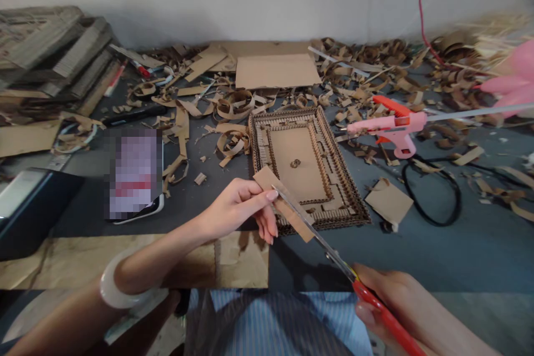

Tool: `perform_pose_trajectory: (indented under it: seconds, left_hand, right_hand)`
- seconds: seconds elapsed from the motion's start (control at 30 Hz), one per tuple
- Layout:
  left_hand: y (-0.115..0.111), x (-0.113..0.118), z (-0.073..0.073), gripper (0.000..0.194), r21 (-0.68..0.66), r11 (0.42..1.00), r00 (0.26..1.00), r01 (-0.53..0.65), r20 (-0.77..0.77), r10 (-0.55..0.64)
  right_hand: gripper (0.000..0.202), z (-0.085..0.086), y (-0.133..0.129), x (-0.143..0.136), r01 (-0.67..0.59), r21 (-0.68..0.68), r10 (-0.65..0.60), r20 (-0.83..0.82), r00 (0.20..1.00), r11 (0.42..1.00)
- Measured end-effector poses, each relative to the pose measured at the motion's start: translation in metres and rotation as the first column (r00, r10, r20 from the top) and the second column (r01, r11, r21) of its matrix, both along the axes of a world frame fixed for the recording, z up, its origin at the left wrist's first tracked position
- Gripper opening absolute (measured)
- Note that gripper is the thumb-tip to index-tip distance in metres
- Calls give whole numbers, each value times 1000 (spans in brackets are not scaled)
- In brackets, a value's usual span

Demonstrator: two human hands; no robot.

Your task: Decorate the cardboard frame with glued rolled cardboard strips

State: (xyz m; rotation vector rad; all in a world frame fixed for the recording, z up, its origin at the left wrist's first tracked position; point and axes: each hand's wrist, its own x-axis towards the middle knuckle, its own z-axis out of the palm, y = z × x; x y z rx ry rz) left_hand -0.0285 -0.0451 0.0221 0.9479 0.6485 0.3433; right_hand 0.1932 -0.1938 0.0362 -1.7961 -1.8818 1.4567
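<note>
Cardboard strip pinched at left, scissors laid along it

From my distant seat I see the strip [294, 221] raised over the near left corner of a layered card frame [344, 167]; whether the two touch, I cannot tell. The left hand [246, 206] has it in a closed pinch near its far end, thumb on top, at least some fingers underneath. The right hand [396, 300] is wrapped round the red handles of the scissors [336, 256], whose blades lie lengthwise on the strip. How far those blades are parted I cannot make out.

I judge the strip very light, stiffer than paper yet easy to crease, with a dry, matt face that should not slip. Squeezed hard it would dent; held only at one end, its free end could flex under the blades. I would take hold flat across the width, keeping my thumb off the cutting line, since the thumb sits just beside the blade tips.

A pink glue gun [387, 125] lies right of the frame, near a card square [389, 201].
</note>
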Motion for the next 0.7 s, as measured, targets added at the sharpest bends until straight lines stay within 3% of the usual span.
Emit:
perform_pose_trajectory:
  seconds: [0.23, 0.43, 0.7]
  left_hand:
    - [2, -1, -1, 41, -27, 999, 999, 24, 30, -23]
    - [2, 1, 0, 43, -1, 992, 992, 126, 33, -126]
    - [0, -1, -2, 43, -19, 993, 992, 115, 47, -114]
  right_hand:
    - [34, -1, 2, -1, -111, -28, 111, 8, 994, 993]
    - [31, -1, 3, -3, -79, -41, 76, -82, 994, 996]
    - [30, 7, 9, -12, -71, -61, 75, 66, 995, 996]
